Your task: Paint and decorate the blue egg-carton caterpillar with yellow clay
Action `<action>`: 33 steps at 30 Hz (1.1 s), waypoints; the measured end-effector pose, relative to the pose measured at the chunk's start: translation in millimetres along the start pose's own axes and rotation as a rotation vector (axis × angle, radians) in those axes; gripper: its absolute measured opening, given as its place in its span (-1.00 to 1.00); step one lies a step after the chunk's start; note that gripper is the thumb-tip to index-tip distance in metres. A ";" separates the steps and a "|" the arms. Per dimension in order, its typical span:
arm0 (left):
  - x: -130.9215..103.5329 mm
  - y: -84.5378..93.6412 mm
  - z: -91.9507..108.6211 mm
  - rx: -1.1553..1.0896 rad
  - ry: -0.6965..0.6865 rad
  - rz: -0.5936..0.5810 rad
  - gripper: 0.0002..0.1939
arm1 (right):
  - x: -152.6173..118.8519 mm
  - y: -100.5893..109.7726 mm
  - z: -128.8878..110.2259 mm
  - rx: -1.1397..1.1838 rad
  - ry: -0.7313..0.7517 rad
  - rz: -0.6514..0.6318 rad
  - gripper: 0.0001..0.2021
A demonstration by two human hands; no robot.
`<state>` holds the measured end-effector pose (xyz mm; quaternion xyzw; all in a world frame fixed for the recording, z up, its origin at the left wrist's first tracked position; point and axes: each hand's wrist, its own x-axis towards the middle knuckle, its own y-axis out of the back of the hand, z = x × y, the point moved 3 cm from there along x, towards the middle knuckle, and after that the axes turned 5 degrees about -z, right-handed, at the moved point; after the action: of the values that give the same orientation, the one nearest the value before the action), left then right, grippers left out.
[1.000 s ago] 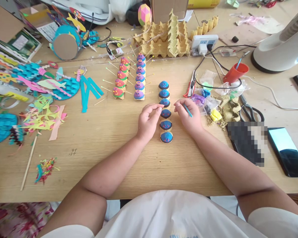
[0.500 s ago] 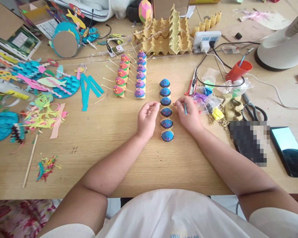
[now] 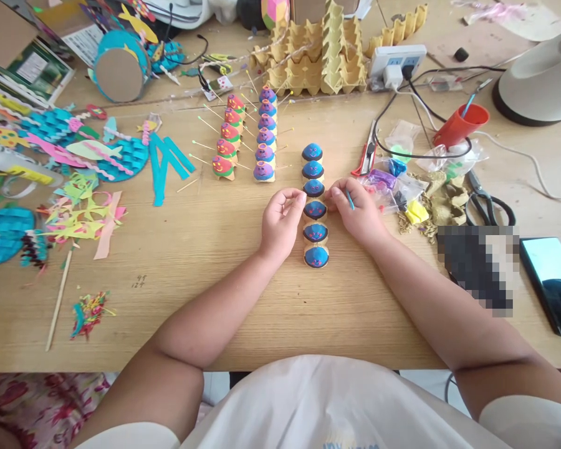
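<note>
A column of blue egg-carton cups (image 3: pixel 315 233) with dark rims and small faces runs away from me on the table. To its left, my left hand (image 3: pixel 282 223) is closed in a pinch, fingertips at the side of a middle cup; anything between them is too small to make out. My right hand (image 3: pixel 358 209) is closed on the other side, its fingertips near the same cups. A thin blue stick (image 3: pixel 350 199) shows between its fingers; the rest of it is hidden.
Behind on the left stand rows of red-green cups (image 3: pixel 226 148) and purple cups (image 3: pixel 264 152) stuck with pins. A red utility knife (image 3: pixel 368 151), clay packets (image 3: pixel 417 212), scissors (image 3: pixel 486 202) and a phone (image 3: pixel 552 284) lie right. An orange cup (image 3: pixel 462 126) is tipped over.
The view has shifted slightly, with things on the right sliding rightward. Both hands keep nearly the same pose, the right fingertips a touch closer to the blue cups.
</note>
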<state>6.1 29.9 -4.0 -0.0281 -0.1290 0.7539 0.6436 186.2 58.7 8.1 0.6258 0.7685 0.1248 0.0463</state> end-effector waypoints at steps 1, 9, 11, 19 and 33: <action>-0.4 0.2 -0.6 -0.001 -0.003 -0.006 -0.42 | -0.2 -0.5 -0.3 0.014 -0.006 0.002 -0.70; -4.7 2.1 -6.1 0.082 -0.015 -0.021 -0.52 | -1.8 -3.7 -3.3 0.154 -0.050 0.022 -0.62; -5.3 1.8 -6.5 0.079 -0.011 -0.018 -0.54 | -1.9 -4.1 -2.8 0.184 -0.054 0.030 -0.60; -9.1 -2.5 2.6 0.135 -0.027 -0.064 -0.51 | -1.0 -8.2 3.4 0.332 -0.096 0.056 -0.59; -7.0 -4.0 10.0 0.086 0.013 -0.048 -0.40 | -0.1 -7.7 -2.6 0.497 -0.119 0.037 -0.54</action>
<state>9.1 22.0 5.7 -0.0022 -0.0931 0.7428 0.6630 178.3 56.8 8.7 0.6383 0.7599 -0.1041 -0.0659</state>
